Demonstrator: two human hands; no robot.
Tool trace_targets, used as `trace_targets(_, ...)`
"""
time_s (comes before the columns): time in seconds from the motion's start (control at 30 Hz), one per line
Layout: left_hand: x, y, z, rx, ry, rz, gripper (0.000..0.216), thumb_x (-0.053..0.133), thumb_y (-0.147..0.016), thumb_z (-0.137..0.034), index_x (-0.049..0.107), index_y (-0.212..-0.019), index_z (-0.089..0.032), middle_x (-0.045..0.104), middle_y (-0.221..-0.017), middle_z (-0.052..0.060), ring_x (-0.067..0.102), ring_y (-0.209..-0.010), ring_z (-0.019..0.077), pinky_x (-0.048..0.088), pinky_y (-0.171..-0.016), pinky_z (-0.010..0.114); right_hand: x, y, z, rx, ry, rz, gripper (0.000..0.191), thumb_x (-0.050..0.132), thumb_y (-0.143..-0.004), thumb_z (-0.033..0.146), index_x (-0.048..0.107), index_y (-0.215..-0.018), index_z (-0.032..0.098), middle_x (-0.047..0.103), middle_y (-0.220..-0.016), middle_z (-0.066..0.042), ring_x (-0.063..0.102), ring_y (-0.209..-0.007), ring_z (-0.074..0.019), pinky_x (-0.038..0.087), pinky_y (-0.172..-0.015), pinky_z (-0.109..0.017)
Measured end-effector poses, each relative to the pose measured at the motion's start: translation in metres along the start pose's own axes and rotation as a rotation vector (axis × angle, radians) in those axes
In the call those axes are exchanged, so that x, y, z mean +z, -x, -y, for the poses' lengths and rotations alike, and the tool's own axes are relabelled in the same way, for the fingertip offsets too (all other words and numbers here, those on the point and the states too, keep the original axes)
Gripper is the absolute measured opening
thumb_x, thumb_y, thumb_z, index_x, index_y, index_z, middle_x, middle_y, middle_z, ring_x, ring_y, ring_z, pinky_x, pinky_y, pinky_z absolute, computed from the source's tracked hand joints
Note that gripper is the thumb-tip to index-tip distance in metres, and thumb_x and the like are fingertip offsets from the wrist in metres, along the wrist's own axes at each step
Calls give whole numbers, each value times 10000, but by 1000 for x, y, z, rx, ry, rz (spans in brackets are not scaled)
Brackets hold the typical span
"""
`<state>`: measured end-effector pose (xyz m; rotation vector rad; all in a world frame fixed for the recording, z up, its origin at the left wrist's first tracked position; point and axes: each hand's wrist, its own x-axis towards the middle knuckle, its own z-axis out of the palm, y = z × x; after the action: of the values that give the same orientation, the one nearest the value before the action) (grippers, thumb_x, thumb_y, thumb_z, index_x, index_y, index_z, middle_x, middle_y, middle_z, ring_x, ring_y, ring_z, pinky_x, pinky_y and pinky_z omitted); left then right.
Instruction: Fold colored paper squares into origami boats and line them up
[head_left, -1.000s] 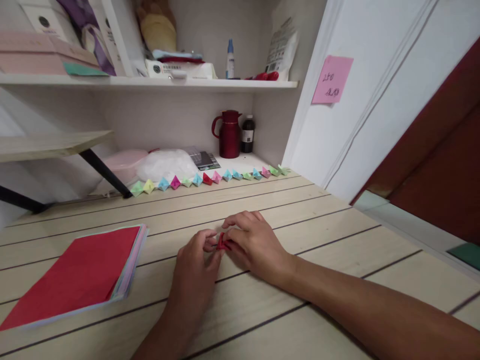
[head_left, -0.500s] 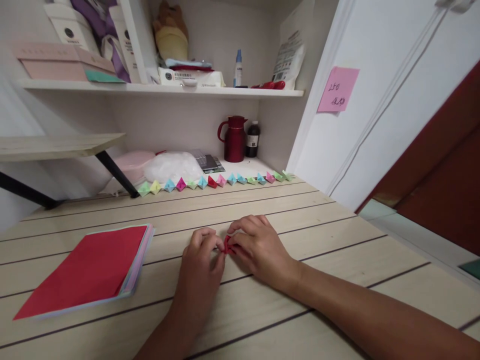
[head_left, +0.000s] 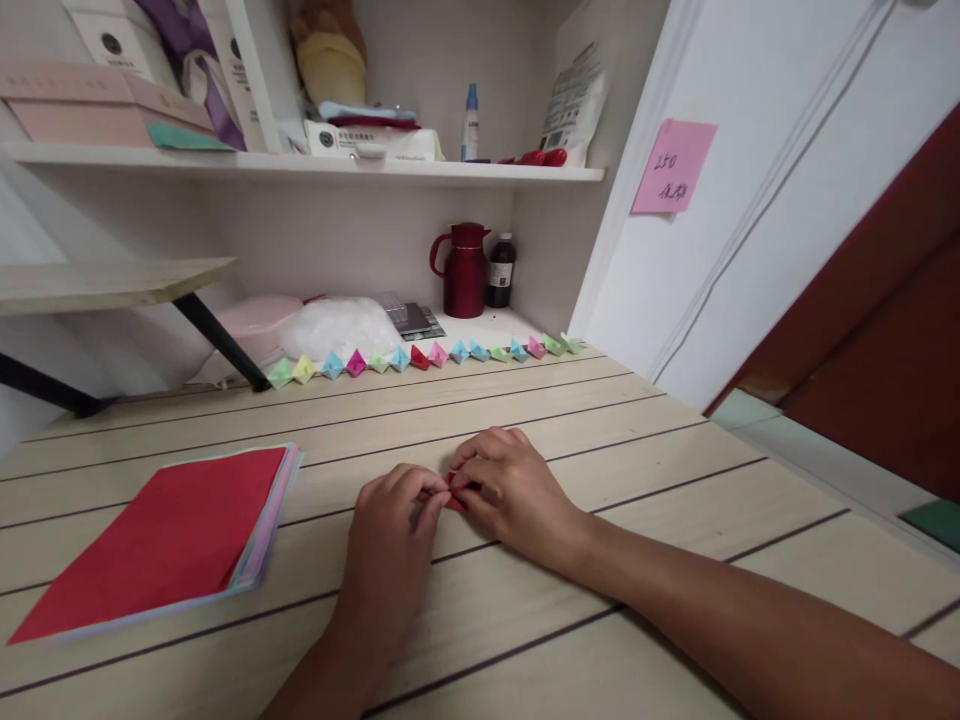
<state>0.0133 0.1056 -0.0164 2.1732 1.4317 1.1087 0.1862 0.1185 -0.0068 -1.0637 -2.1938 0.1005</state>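
Both of my hands meet over a small folded red paper piece (head_left: 453,494) on the wooden table (head_left: 615,440). My left hand (head_left: 391,540) pinches its left side with curled fingers. My right hand (head_left: 510,492) grips its right side, fingers bent over it, hiding most of the paper. A stack of coloured paper sheets (head_left: 161,540) with a red sheet on top lies to the left. A row of small folded paper boats (head_left: 420,355) in several colours lines the table's far edge.
Behind the row, a dark red jug (head_left: 463,270) and a dark bottle (head_left: 501,270) stand in an alcove beside a white plastic bag (head_left: 337,328). A cluttered shelf (head_left: 315,165) runs above. A pink sticky note (head_left: 673,166) hangs on the white wall at right.
My hands stay on the red paper piece, the fingers shifting slightly around it. The view has moved a little; nothing else on the table has changed.
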Motion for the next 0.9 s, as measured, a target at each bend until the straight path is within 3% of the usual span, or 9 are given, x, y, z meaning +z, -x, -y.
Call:
trace_targets(0.33, -2, 0, -1, 2, 40, -90, 107, 541, -839, -227, 625, -774, -237, 699, -864, -12, 615, -876, 205, 404, -851, 388, 5, 0, -6, 159, -244, -49, 123, 718, -762, 141, 647, -683, 203, 681, -979, -21, 610, -960, -186, 421, -862, -347)
trace_targets(0.57, -2, 0, 1, -118, 129, -119, 133, 533, -840, -296, 644, -793, -241, 726, -996, 20, 634, -982, 234, 420, -911, 409, 6, -1, -6, 188, -307, -24, 143, 696, -756, 99, 633, -676, 199, 717, -880, -9, 635, -905, -177, 444, -832, -316)
trace_targets(0.7, -3, -1, 0, -217, 233, -63, 156, 523, -844, -327, 638, -799, -232, 735, -928, 32, 665, -909, 229, 470, -831, 371, 4, -2, -4, 245, -306, 38, 124, 647, -779, 93, 628, -712, 195, 688, -724, 18, 612, -710, -137, 437, -687, -256)
trace_targets(0.9, -3, -2, -3, -343, 372, -19, 131, 521, -845, -334, 581, -795, -228, 739, -831, 6, 690, -733, 188, 483, -724, 319, 5, -1, -5, 211, -292, 26, 116, 629, -775, 86, 611, -727, 191, 664, -696, 28, 574, -652, -115, 395, -619, -221)
